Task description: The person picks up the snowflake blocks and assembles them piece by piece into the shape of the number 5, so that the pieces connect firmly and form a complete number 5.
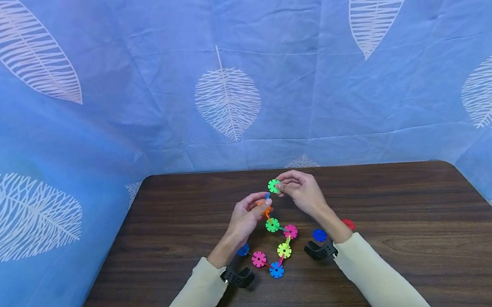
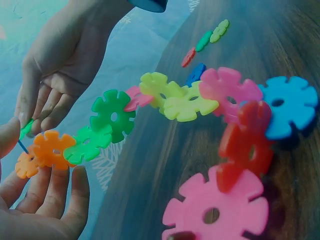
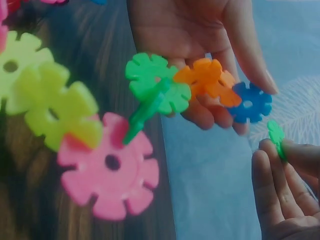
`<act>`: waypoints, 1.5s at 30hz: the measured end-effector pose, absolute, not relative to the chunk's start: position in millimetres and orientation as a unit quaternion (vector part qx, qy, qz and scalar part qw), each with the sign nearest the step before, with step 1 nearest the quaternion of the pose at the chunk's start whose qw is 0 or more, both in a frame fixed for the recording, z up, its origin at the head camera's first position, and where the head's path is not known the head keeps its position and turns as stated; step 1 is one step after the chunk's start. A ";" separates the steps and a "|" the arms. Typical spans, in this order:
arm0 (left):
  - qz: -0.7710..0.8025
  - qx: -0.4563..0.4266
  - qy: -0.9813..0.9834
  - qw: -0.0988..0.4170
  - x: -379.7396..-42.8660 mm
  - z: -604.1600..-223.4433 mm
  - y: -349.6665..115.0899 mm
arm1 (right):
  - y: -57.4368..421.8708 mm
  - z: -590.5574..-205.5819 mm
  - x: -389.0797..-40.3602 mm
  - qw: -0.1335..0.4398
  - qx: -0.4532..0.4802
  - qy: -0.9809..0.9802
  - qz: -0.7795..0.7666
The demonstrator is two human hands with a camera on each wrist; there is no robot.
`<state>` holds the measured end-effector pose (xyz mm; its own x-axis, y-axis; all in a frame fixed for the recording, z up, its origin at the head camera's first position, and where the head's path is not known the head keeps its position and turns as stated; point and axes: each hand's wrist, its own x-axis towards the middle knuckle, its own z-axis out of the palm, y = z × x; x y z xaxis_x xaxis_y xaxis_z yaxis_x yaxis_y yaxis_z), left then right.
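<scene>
My left hand (image 1: pixel 241 221) holds one end of a chain of slotted, flower-shaped plastic discs, pinching the blue disc (image 3: pixel 251 103) at its tip between thumb and fingers. Orange discs (image 3: pixel 205 80) come right behind it, lying against the fingers. From there the chain runs back toward me through green, pink, yellow (image 1: pixel 284 250) and blue (image 1: pixel 277 270) discs, each slotted into its neighbour at an angle. Between the thumb and fingertips of my right hand (image 1: pixel 305 195) is a single green disc (image 1: pixel 273 186), just beyond the blue end disc, with a small gap showing in the right wrist view.
Loose discs lie on the dark wooden table (image 1: pixel 416 235): a dark blue one (image 1: pixel 319 235) and a red one (image 1: pixel 349 223) near the right forearm, plus a green (image 2: pixel 203 41) and a yellow-green one (image 2: pixel 219 31). A blue leaf-print cloth (image 1: pixel 293 93) hangs behind the table.
</scene>
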<state>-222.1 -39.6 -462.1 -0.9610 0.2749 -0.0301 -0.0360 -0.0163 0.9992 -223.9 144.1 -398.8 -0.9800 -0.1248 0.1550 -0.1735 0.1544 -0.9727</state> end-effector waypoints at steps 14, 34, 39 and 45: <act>0.717 0.075 0.686 0.102 -221.4 -459.6 -36.8 | 138.6 -400.2 -222.0 0.026 0.123 -0.772 0.623; 0.744 0.082 0.660 0.072 -220.0 -460.0 -34.0 | 136.6 -399.7 -217.1 0.048 0.134 -0.768 0.625; 0.743 0.079 0.661 0.072 -220.6 -459.7 -34.0 | 136.7 -400.6 -217.1 0.049 0.137 -0.763 0.630; 0.740 0.076 0.666 0.059 -219.8 -458.8 -32.8 | 138.5 -409.7 -222.4 0.056 0.142 -0.755 0.638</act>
<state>-219.8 -32.8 -458.8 -0.9815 0.1887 0.0340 0.0141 -0.1062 0.9942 -222.4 138.5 -409.7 -0.9532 -0.1428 0.2664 -0.2864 0.1452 -0.9470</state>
